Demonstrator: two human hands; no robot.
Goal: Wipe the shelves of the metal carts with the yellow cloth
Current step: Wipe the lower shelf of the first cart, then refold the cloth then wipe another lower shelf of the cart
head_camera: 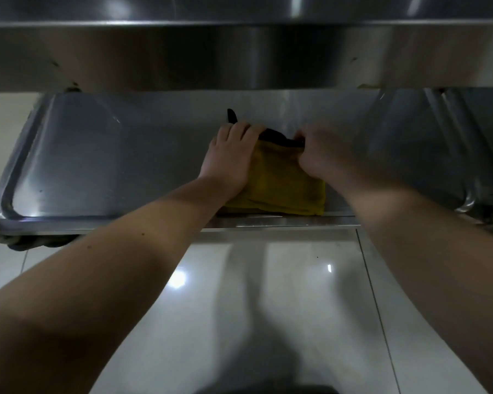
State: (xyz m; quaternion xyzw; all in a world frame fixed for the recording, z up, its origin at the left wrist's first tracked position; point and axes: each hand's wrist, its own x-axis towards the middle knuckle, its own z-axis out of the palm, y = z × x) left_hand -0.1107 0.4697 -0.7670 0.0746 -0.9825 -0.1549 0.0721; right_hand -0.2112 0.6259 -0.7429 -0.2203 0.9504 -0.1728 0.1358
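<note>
Your one head-worn camera looks forward and down, close over the lower stainless-steel cart shelf (97,155); upper steel shelf edge (239,52) at twelve o'clock, glossy white tiled floor (296,308) at six.

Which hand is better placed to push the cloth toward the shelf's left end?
Left, probably. The left hand lies on the yellow cloth, on its left part, next to the long bare stretch of shelf; the right hand pinches the cloth's far edge.

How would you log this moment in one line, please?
left hand: grips yellow cloth | right hand: grips same cloth | location: lower cart shelf
</note>
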